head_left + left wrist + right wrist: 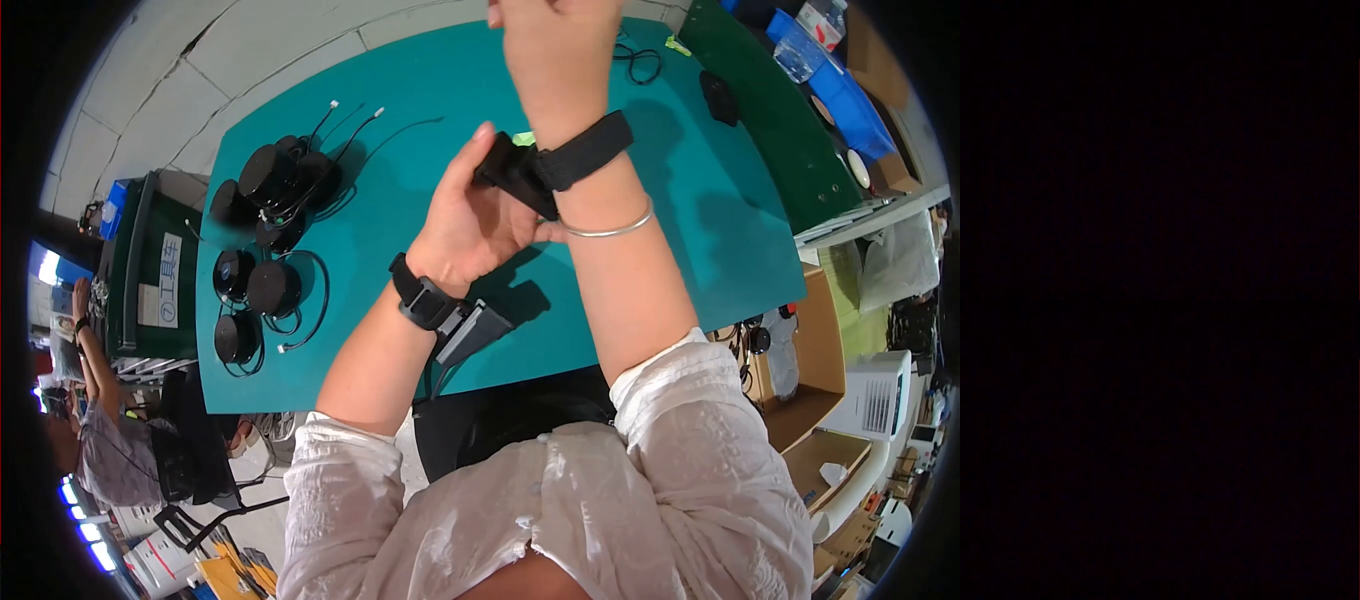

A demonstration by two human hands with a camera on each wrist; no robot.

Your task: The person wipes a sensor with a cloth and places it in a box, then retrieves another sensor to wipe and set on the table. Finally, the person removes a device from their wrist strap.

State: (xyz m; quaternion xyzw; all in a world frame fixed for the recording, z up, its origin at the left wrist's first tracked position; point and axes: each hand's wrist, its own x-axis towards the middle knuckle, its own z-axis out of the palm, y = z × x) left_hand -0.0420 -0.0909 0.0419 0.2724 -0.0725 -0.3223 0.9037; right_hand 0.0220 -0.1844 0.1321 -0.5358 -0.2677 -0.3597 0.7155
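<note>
My left hand (475,225) is raised over the teal table and holds the black wrist camera (515,175) strapped to my right wrist. Its thumb points up along the near side of the camera, while some fingers are hidden behind it. A black strap (590,152) wraps the right wrist. My right hand (560,45) reaches to the top of the head view, where the edge cuts off its fingers. Another wrist camera (475,335) hangs from the strap on my left wrist. Both wrist views are entirely black.
Several round black motor-like units (270,175) with cables lie on the left of the teal table (400,350). A thin black cable (640,65) and a small black object (718,98) lie at the far right. Cardboard boxes (815,370) stand right, a green cart (155,270) left.
</note>
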